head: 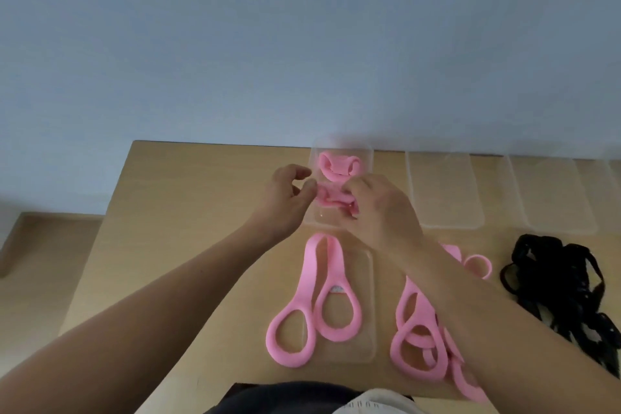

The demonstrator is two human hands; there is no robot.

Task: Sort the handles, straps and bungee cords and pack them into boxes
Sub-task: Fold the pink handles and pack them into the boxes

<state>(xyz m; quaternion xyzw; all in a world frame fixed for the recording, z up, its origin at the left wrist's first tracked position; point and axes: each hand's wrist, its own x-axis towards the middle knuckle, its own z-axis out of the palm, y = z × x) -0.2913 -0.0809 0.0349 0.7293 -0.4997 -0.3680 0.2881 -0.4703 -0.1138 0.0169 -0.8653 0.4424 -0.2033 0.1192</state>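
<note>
A clear plastic box (368, 155) stands at the table's far edge with one folded pink band (337, 165) in its far end. My right hand (379, 208) grips a second folded pink band (331, 200) over the near half of that box. My left hand (289, 198) is at the box's left side, fingers curled, thumb and fingertips at the band's left end. A pink figure-eight band (312, 306) lies on a clear lid (364, 309) near me. More pink bands (420, 339) are heaped under my right forearm.
Two more clear boxes (443, 191) (554, 198) stand in a row to the right along the far edge. A heap of black straps (564, 282) lies at the right. The wooden table (188, 212) ends at a blue wall.
</note>
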